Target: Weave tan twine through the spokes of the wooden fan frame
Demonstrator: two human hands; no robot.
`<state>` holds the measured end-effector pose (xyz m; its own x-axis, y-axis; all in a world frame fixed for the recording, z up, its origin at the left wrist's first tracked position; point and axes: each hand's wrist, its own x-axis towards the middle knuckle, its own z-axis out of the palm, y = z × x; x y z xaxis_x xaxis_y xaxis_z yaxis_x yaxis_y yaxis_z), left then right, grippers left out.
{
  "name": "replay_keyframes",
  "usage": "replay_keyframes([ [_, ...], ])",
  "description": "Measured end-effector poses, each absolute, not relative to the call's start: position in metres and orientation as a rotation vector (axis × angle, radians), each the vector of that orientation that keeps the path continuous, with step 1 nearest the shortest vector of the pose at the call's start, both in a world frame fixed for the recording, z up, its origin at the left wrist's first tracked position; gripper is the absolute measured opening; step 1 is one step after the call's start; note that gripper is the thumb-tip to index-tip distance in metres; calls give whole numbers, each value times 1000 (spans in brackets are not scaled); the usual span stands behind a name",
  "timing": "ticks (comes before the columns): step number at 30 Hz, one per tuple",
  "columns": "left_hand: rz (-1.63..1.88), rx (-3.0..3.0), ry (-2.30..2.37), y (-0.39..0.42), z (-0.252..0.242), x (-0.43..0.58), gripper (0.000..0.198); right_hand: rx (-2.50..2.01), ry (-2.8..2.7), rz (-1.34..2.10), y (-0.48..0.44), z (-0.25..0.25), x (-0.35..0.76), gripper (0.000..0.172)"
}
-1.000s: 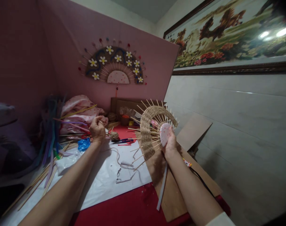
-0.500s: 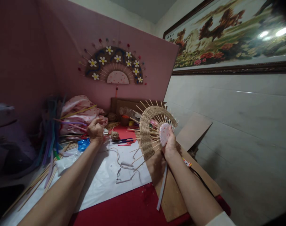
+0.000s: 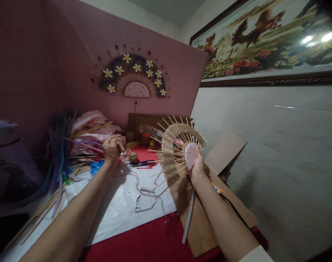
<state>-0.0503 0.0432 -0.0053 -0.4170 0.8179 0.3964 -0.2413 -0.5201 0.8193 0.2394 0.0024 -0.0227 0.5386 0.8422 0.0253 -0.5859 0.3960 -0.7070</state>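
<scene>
My right hand [image 3: 198, 170] grips a half-round woven fan [image 3: 170, 154] by its pink dotted centre piece [image 3: 191, 155]. Thin wooden sticks radiate from that centre through a band of brown twine weaving, and their bare ends poke out past it. My left hand [image 3: 113, 148] is raised over the left side of the table with its fingers curled closed; what is in them, if anything, is hidden. Beside it lie a small ball of twine [image 3: 133, 157] and dark-handled scissors [image 3: 142, 163]. A loose strand of twine [image 3: 137, 183] trails over the white sheet [image 3: 111, 214].
A finished fan with white flowers [image 3: 137, 68] hangs on the pink board behind. Pink dotted cloth [image 3: 91, 125], blue plastic [image 3: 96, 167] and coloured strips [image 3: 59, 145] lie at left. Cardboard [image 3: 201, 233] is under my right arm, and a glue stick [image 3: 188, 218] rests on it.
My left hand has turned slightly at the wrist and shifted a little to the right. The right hand and the woven fan have stayed almost still.
</scene>
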Motion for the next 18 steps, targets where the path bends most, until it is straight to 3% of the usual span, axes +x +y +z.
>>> replay_keyframes([
  [7, 1892, 934, 675, 34, 19, -61, 30, -726, -367, 911, 0, -20, 237, 31],
  [14, 1829, 1008, 596, 37, 16, -65, 28, -760, -359, 937, -1, -20, 236, 33],
  [18, 1714, 1307, 988, 44, 7, -65, 28, -747, -346, 955, -1, -19, 235, 32],
])
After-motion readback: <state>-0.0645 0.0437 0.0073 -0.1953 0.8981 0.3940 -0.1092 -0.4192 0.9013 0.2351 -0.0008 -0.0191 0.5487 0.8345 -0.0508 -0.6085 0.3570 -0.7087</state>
